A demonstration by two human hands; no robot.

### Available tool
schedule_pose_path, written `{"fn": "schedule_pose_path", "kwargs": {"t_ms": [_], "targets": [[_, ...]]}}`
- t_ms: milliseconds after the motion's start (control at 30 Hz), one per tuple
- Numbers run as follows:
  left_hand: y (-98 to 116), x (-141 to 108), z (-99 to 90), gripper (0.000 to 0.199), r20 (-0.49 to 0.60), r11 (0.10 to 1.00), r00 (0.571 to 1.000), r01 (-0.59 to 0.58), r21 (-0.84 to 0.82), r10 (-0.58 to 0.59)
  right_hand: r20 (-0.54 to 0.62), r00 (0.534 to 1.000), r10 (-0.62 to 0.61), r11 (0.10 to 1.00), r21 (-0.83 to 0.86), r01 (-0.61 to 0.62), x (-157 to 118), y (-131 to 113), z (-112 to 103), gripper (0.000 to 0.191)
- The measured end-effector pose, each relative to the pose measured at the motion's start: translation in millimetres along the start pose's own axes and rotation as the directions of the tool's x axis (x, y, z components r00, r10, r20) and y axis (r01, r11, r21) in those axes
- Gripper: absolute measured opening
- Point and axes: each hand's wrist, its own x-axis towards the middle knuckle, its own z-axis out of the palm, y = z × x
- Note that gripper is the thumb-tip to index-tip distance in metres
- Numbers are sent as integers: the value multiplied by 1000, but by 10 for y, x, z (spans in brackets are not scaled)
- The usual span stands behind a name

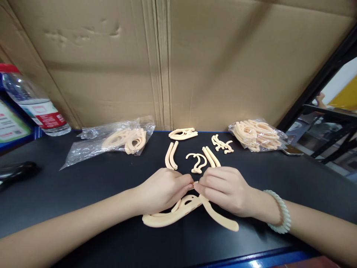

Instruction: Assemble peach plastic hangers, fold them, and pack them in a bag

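My left hand (164, 190) and my right hand (227, 190) meet at the middle of the black table, fingertips pinched on a small cream plastic piece (195, 184). Most of that piece is hidden by the fingers. Just below it lies a cream hanger-like frame (173, 217), with a curved arm (220, 217) reaching out to the lower right. Beyond my hands are a pair of curved strips (171, 155), another pair of strips (211, 157) and some loose hooks (196, 162) between them.
Farther back lie stacked cream pieces (183, 134) and small hooks (221, 144). Clear bags of cream parts sit at left (125, 139) and right (256, 134). A water bottle (41, 108), a dark object (18, 172) and a phone (291, 150) are near the edges. Cardboard (223, 67) stands behind.
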Motion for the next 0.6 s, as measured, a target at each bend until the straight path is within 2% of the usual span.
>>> {"fn": "schedule_pose_path", "kwargs": {"t_ms": [333, 433, 500, 567, 600], "targets": [[33, -3, 17, 31, -8, 999, 1000, -9, 32, 10, -7, 990, -139, 988, -65, 138, 35, -15, -69, 28], [29, -2, 24, 31, -2, 999, 1000, 13, -32, -13, -13, 972, -235, 969, -81, 233, 51, -65, -103, 28], [17, 1, 27, 32, -8, 993, 999, 43, -112, -44, -72, 956, -283, 957, -93, 276, 59, -103, -172, 28], [-1, 4, 29, 33, -11, 977, 996, 81, -196, -85, -116, 959, -260, 965, -70, 253, 43, -109, -270, 25], [-11, 6, 30, 33, -12, 967, 994, 99, -233, -105, -126, 971, -204, 979, -45, 200, 20, -89, -318, 23]]}}
